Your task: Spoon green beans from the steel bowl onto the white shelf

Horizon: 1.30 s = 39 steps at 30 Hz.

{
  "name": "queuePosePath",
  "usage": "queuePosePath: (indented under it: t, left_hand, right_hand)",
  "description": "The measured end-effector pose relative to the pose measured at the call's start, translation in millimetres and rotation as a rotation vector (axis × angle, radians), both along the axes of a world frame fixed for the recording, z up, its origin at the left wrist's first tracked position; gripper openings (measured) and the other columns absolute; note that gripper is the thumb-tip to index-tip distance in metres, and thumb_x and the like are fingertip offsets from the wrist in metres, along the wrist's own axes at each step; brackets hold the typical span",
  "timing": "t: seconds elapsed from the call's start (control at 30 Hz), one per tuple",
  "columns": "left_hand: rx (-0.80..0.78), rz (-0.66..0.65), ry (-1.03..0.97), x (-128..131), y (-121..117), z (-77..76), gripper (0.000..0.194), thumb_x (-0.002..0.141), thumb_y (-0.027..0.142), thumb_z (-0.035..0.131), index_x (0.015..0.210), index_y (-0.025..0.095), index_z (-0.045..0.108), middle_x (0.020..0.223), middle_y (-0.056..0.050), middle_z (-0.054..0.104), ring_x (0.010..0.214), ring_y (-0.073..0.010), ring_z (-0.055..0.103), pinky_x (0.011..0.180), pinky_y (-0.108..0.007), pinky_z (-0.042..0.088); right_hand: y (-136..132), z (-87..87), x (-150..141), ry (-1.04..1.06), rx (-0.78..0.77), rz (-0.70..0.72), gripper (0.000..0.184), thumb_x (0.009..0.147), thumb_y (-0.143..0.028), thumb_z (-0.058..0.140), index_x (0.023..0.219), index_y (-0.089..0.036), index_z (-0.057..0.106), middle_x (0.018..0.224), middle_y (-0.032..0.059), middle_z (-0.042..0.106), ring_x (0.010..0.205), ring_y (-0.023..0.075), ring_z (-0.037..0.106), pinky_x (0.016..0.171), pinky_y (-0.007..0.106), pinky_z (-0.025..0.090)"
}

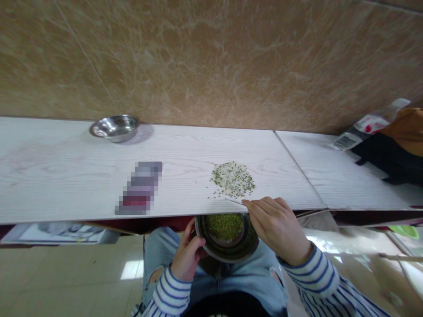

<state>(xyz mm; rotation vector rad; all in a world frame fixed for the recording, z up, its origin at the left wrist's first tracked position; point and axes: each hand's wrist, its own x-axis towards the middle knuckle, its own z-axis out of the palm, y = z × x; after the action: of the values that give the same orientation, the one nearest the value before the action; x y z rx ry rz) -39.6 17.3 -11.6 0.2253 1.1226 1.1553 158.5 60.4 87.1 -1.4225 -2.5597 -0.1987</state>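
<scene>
My left hand (189, 255) grips the left rim of a metal bowl (228, 254), held above my lap just below the table's front edge. Small green beans (226, 225), which look like mung beans, lie inside it. Over the bowl's right side is my right hand (276, 226), its fingers closed on a thin pale stick (234, 201) whose tip points left along the tabletop. Beyond the tip lies a pile of white grains mixed with green beans (233, 178), with several loose beans scattered at its lower left.
An empty steel bowl (115, 127) stands at the back left of the white wood-grain table (185, 149). A blurred-out flat object (140, 187) lies nearer the front edge. At the right are a plastic bottle (366, 127) and a dark and brown bag (396, 145). A tiled wall (198, 61) rises behind.
</scene>
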Motion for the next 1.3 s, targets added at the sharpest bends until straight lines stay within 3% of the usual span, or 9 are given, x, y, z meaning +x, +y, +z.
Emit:
queuePosePath:
  t: [0.4,0.73,1.1,1.3]
  left_hand:
    - [-0.015,0.025,-0.001,0.1,0.4,-3.3,0.059,0.054,0.014,0.059,0.11,0.026,0.052,0.095,0.0,0.059,0.075,-0.0148,0.055,0.054,-0.025,0.046]
    - [-0.01,0.042,0.011,-1.5,0.7,-0.2,0.058,0.054,0.014,0.059,0.111,0.025,0.051,0.099,-0.001,0.059,0.073,-0.014,0.055,0.051,-0.024,0.045]
    - [-0.015,0.042,0.021,-3.2,1.3,-0.5,0.057,0.055,0.013,0.057,0.11,0.025,0.051,0.088,0.001,0.059,0.067,-0.0134,0.053,0.049,-0.024,0.044]
    - [-0.013,0.039,0.012,-2.0,1.8,0.2,0.058,0.055,0.013,0.057,0.111,0.025,0.051,0.098,-0.001,0.058,0.07,-0.0145,0.054,0.051,-0.026,0.045]
  right_hand:
    - [6.2,1.2,2.1,-0.045,0.023,-0.033,0.027,0.085,-0.017,0.044,0.11,-0.018,0.056,0.084,0.004,0.064,0.08,0.0156,0.052,0.069,0.03,0.029]
    - [9.0,2.3,-15.7,-0.05,0.025,-0.034,0.028,0.084,-0.016,0.045,0.109,-0.018,0.057,0.081,0.0046,0.063,0.078,0.0161,0.051,0.068,0.031,0.028]
    - [10.1,4.9,-17.7,-0.045,0.009,-0.044,0.028,0.084,-0.016,0.045,0.11,-0.017,0.057,0.082,0.0043,0.063,0.08,0.016,0.051,0.069,0.031,0.029]
    - [11.7,2.8,-20.8,-0.036,0.014,-0.033,0.028,0.084,-0.017,0.045,0.11,-0.018,0.057,0.082,0.0037,0.063,0.079,0.016,0.051,0.068,0.031,0.029]
